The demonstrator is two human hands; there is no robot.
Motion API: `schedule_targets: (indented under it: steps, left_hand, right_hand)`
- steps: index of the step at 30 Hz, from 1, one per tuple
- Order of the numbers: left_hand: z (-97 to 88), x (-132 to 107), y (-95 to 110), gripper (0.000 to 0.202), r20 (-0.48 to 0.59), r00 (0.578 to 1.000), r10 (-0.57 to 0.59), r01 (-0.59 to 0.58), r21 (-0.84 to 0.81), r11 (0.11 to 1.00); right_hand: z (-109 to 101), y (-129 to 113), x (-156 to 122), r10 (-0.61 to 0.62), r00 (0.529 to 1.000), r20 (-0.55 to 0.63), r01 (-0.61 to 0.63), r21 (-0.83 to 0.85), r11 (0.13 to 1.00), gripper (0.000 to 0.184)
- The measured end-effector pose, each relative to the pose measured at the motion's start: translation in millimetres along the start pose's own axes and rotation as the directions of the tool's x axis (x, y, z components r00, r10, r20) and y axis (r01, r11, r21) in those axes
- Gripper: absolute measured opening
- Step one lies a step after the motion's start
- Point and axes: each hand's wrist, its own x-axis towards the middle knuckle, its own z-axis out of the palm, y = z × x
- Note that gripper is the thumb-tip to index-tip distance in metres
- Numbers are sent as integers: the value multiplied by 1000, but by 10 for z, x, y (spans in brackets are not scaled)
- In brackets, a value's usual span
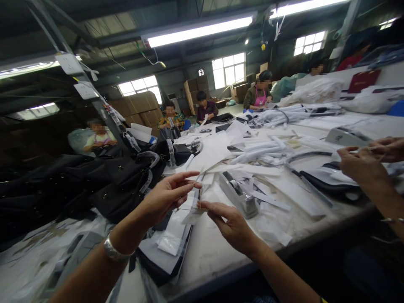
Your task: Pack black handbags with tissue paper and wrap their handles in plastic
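My left hand (172,191), with a silver bracelet on its wrist, has thumb and fingertips close together around something too small to make out. Facing it from the right, my right hand (229,222) pinches the edge of a thin, clear plastic piece (191,216). Below both hands lies a black bag (154,267), partly covered by a white sheet (162,256) and a small clear packet (172,235). Just right of my hands, a grey tape dispenser (238,195) stands on the table.
Black bags (116,181) are heaped at the left. White paper scraps and foam tubes (259,151) cover the table (221,261). Another tape dispenser (67,256) stands at lower left. A co-worker's hands (366,164) are at the right, and several people sit farther back.
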Motion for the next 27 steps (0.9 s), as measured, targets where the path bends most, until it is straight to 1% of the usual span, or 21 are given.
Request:
schedule_targets:
  steps: [1, 3, 5, 6, 8, 10, 11, 12, 14, 16, 18, 19, 20, 22, 24, 25, 26, 27]
  left_hand:
    - [-2, 4, -10, 45, -13, 1000, 2, -2, -12, 1000]
    - [-1, 11, -22, 44, -42, 999, -1, -2, -59, 998]
    - [18, 17, -25, 44, -80, 997, -1, -9, -125, 992]
    - [36, 18, -25, 43, -101, 995, -4, -12, -158, 987]
    - [88, 16, -24, 43, -149, 989, -12, -20, -212, 977]
    - [150, 9, -25, 41, -182, 983, -17, -30, -250, 968]
    - [181, 3, -27, 40, -185, 983, -18, -31, -261, 965]
    - [211, -3, -28, 39, -176, 984, -19, -29, -262, 965]
    - [264, -16, -26, 38, -127, 992, -20, -11, -236, 972]
    - [307, -29, -6, 37, -66, 998, -10, -3, -194, 981]
    - [326, -44, 39, 36, -16, 1000, 13, -15, -150, 989]
    - [318, -55, 67, 36, 1, 999, 32, -31, -126, 991]
    - [294, -68, 96, 36, 12, 998, 54, -53, -99, 994]
    - [178, -115, 136, 36, 4, 994, 109, -108, -26, 994]
    - [-42, -201, 115, 39, -22, 992, 123, -121, 84, 989]
    - [-191, -262, 69, 42, -57, 994, 96, -86, 157, 984]
    - [-362, -332, -5, 45, -114, 992, 55, -28, 229, 973]
    - [-549, -412, -108, 49, -189, 982, 3, 54, 296, 954]
  right_hand:
    - [-1, -2, -2, -70, 997, -37, 66, -93, 993, 34]
    - [4, 12, -12, -220, 967, -126, 174, -301, 938, 39]
    - [20, 43, -38, -328, 927, -182, 214, -463, 860, 48]
    - [31, 60, -60, -357, 914, -194, 215, -514, 830, 53]
    - [59, 89, -115, -384, 902, -197, 212, -571, 793, 58]
    - [82, 94, -172, -369, 909, -196, 199, -574, 794, 59]
    - [87, 85, -194, -338, 921, -194, 183, -550, 815, 57]
    - [88, 66, -205, -293, 936, -194, 160, -505, 848, 55]
    - [87, 5, -184, -168, 966, -197, 88, -361, 928, 54]
    - [100, -72, -97, -48, 981, -190, 13, -184, 983, 63]
    - [149, -143, 35, 36, 988, -148, -35, 7, 999, 72]
    - [187, -170, 104, 68, 992, -109, -55, 116, 992, 73]
    - [231, -190, 165, 101, 993, -63, -83, 232, 969, 71]
    - [322, -203, 246, 165, 985, 41, -166, 450, 877, 56]
    - [400, -173, 267, 219, 967, 131, -254, 593, 764, 38]
    - [434, -139, 262, 246, 955, 168, -295, 634, 715, 32]
    - [468, -93, 253, 276, 940, 201, -338, 658, 672, 29]
    - [505, -36, 244, 311, 921, 236, -386, 668, 636, 29]
